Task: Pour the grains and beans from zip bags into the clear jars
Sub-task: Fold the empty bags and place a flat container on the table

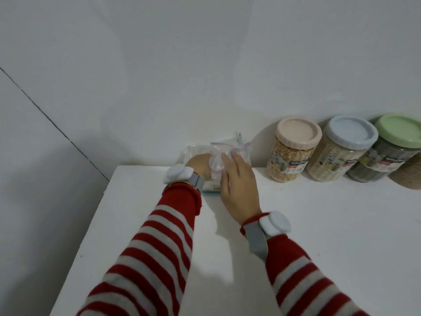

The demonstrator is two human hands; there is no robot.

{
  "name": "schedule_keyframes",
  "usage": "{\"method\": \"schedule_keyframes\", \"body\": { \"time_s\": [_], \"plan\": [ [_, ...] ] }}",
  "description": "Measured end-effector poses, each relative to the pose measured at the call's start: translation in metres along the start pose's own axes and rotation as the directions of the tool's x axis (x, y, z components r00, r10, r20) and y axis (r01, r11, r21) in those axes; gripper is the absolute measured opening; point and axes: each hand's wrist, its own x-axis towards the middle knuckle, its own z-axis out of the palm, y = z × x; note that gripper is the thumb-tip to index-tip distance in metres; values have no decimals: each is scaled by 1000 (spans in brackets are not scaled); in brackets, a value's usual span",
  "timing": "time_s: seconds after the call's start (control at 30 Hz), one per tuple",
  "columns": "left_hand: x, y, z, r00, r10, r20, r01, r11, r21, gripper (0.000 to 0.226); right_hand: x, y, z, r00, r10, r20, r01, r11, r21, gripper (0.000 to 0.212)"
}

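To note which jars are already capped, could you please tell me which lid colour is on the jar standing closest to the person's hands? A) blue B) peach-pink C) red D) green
B: the peach-pink-lidded jar is leftmost in the row along the wall and nearest the right hand, while the blue-lidded jar and the green-lidded jar stand farther to the right.

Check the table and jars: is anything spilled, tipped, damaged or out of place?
Nothing stands out. No grains lie on the table. The pink-lidded jar, blue-lidded jar and green-lidded jar stand closed along the wall. The right hand rests on crumpled zip bags in a clear tub.
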Motion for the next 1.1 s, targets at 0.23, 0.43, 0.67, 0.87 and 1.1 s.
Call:
{"method": "schedule_keyframes", "body": {
  "time_s": [0.23,0.43,0.67,0.87,1.1],
  "plan": [
    [-28,-27,-39,980,161,115,-143,978,-154,23,45,2,0,910,94,404,100,896,-433,59],
    [-51,-25,-7,874,456,-169,-463,886,0,44,53,0,0,843,129,523,138,887,-441,36],
    [-32,-34,4,877,474,-79,-398,809,432,61,-50,16,5,995,-66,-71,48,972,-231,15],
    [-36,-37,13,689,708,-156,-577,666,473,31,-38,18,27,986,21,167,70,851,-520,21],
    [-41,-26,-20,649,708,-277,-615,703,357,29,-44,-2,-2,946,-229,229,301,883,-360,8]
  ]
}}
